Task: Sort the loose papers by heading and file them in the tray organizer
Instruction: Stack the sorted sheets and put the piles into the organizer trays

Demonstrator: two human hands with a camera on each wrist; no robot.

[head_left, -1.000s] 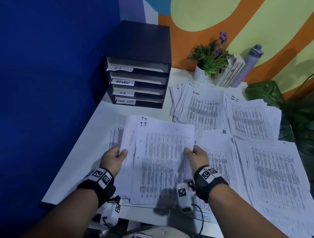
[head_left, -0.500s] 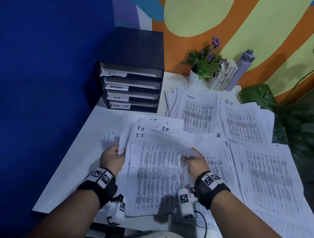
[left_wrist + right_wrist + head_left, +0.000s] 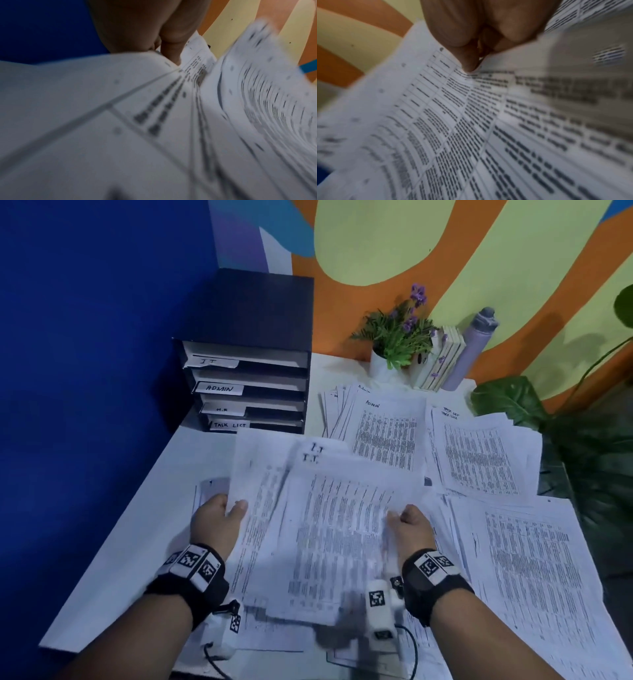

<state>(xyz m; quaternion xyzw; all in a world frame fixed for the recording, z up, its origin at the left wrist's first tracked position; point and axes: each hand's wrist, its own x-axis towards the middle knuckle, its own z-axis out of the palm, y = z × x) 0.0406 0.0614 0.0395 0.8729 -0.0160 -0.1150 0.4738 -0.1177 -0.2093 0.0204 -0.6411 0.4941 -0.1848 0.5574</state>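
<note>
I hold a loose stack of printed sheets headed "I.T." (image 3: 322, 529) above the near middle of the white table (image 3: 137, 508). My left hand (image 3: 219, 517) grips its left edge, thumb on top. My right hand (image 3: 406, 523) pinches its right edge. The sheets fan out unevenly and blur. In the left wrist view the I.T. stack (image 3: 188, 121) fills the frame under my left hand (image 3: 164, 44). In the right wrist view my right hand (image 3: 476, 44) pinches the I.T. stack (image 3: 471, 128). The dark tray organizer (image 3: 246, 371) stands at the back left, its slots labelled IT, ADMIN, H.R and TASK LIST.
A pile headed ADMIN (image 3: 383, 433) lies behind the held stack, a TASK LIST pile (image 3: 479, 453) to its right, and another pile (image 3: 534, 563) at the near right. A potted plant (image 3: 397, 337), books (image 3: 442, 361) and a bottle (image 3: 474, 347) stand along the back wall. Large leaves (image 3: 513, 402) overhang the right edge.
Both hands have lifted the I.T. stack off the table and moved it away from me toward the organizer. The sheets have fanned out more.
</note>
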